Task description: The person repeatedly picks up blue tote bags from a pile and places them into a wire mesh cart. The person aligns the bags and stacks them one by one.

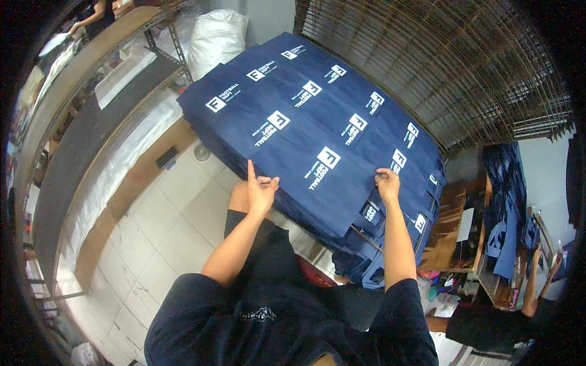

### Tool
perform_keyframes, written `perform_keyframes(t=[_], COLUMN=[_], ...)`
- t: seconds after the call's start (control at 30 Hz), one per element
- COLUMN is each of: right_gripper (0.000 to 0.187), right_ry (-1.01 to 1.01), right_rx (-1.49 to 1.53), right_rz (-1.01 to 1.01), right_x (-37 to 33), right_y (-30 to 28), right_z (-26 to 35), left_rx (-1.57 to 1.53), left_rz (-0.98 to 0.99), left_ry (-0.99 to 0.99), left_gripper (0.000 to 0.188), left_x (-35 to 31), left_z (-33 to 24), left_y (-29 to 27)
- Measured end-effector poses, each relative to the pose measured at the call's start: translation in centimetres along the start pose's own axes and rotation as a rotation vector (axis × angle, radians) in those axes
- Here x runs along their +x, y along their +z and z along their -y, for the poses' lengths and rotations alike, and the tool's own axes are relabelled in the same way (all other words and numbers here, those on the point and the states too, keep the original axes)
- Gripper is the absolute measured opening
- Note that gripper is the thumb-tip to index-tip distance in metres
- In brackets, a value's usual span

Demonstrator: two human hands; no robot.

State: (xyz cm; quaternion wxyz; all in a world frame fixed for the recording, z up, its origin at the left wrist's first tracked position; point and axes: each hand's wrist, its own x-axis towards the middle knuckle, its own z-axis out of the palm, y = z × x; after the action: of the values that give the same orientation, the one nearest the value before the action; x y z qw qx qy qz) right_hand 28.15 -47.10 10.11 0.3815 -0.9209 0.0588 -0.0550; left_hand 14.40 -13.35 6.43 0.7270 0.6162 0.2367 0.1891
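Note:
A broad stack of navy fabric sheets with white printed logos lies in front of me. My left hand is at the stack's near left edge, index finger stretched out and thumb apart. At the right, my right hand has its fingers curled in a pinch at the right edge of a navy printed fabric sheet. Whether my left fingertips press on the cloth or hover just over it is hard to tell. Below my right forearm, more navy pieces show with thin rods between them.
A wire rack rises behind the stack. To the left stand a long shelf and a white sack. At right are a wooden cabinet, hanging navy cloth and another person's arm. Another person is at the upper left.

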Motion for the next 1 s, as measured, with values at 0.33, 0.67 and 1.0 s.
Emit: perform_keyframes(t=[0.33,0.67,1.0], right_gripper=[0.019,0.022,0.014], right_ry=[-0.009,0.044,-0.379], right_rx=[-0.061,-0.074,-0.052], right_rz=[-0.104,-0.095,-0.789], right_x=[-0.9,-1.7,-6.1], right_y=[1.0,0.6,-19.2], right_z=[-0.5,0.3,0.2], left_rx=[-0.023,0.085,0.223], left_rz=[-0.009,0.05,0.007], left_ry=[0.011,0.046,0.05], left_gripper=[0.093,0.093,0.091], left_x=[0.1,0.7,-2.2], left_z=[0.8,0.6,-2.8], left_y=[0.1,-0.5,-4.7])
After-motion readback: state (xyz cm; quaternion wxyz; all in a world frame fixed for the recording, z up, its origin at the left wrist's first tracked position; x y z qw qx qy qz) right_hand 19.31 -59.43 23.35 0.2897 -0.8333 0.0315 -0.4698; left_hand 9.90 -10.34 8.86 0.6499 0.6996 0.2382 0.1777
